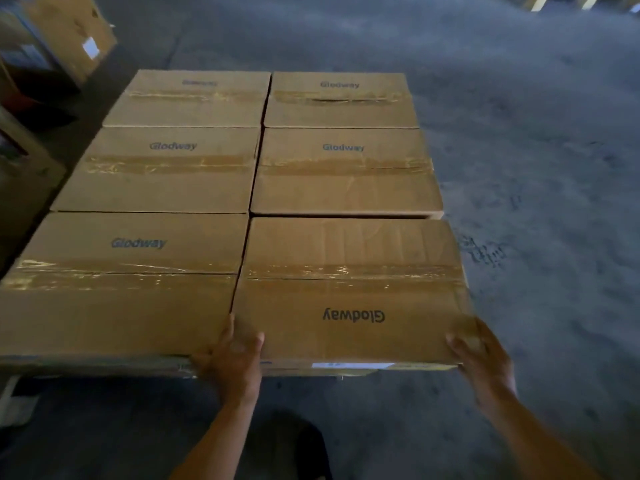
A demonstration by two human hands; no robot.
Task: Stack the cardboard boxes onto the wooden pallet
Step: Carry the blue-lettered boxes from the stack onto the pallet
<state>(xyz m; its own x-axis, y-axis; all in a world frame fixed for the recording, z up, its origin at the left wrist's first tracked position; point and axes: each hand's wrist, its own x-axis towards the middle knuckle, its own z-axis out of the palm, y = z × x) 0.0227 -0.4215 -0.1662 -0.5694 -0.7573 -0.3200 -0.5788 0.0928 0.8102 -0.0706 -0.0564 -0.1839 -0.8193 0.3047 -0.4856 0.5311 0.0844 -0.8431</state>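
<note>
Seen from the head camera looking down, six cardboard boxes [173,168] lie flat in two columns of three, edges touching or nearly so, each sealed with a strip of brown tape across its top and printed with the word Glodway. The near-right box [349,289] is the one being handled: its print reads upside down, unlike the others, and it sits beside the near-left box [121,299] and just in front of the middle-right box [346,174]. The left hand [235,355] grips its near-left corner, thumb lying on the top face, one finger reaching up along the seam between the two near boxes, and the rest curled over the front edge. The right hand [481,358] grips the near-right corner, thumb on top and fingers wrapped round the side. A white label [353,365] shows on the box's front face between the hands. Whatever the boxes rest on is hidden beneath them, so the pallet cannot be made out. Grey concrete floor [519,150] spreads to the right, and more cartons [69,32] stand at far left.
</note>
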